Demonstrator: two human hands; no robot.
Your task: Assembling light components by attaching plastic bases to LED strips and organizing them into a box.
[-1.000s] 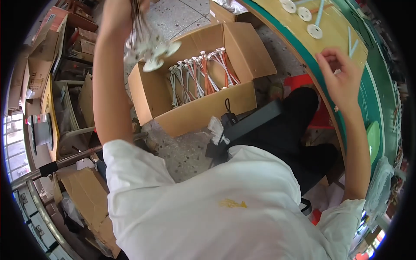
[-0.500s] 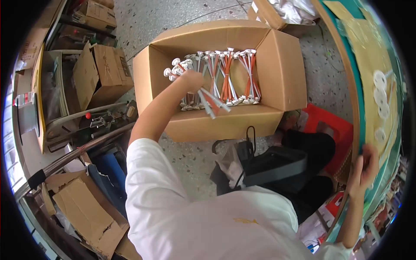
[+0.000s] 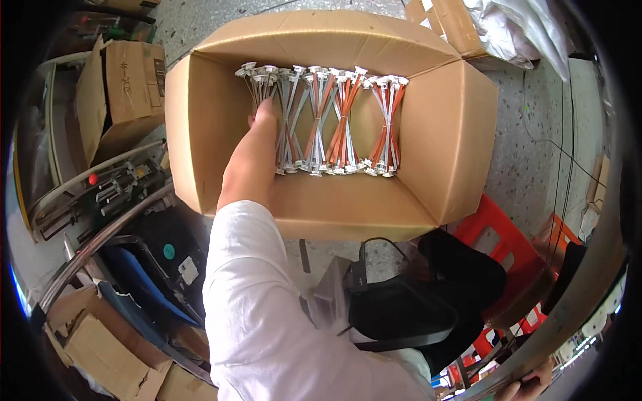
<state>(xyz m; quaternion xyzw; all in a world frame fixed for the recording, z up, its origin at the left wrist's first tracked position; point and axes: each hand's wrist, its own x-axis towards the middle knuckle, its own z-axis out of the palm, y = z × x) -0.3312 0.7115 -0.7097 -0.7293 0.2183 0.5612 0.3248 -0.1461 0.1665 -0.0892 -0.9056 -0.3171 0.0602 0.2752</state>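
My left hand (image 3: 262, 115) reaches into a large open cardboard box (image 3: 461, 134) and is closed round a bundle of thin strips (image 3: 256, 83) with white round ends, at the left end of the row. The lower part of that bundle is hidden by my hand and arm. Beside it lie several more bundles (image 3: 344, 120), silver and orange-brown, each drawn in at the middle with white ends at both sides. At the lower right rim, my right hand (image 3: 531, 384) shows only in part by the table edge, thumb and fingers apart, with nothing visible in it.
A red plastic stool (image 3: 495, 230) stands right of the box, and a black bag-like object (image 3: 401, 307) lies near my body. Cardboard boxes (image 3: 134, 80) and a metal rail (image 3: 107, 234) line the left. White plastic sheeting (image 3: 515, 27) covers a carton at the upper right.
My left hand has lowered the bundle from above the box into its left end, and the bundle now stands more upright. The view has shifted, with my right hand now lower at the rim.
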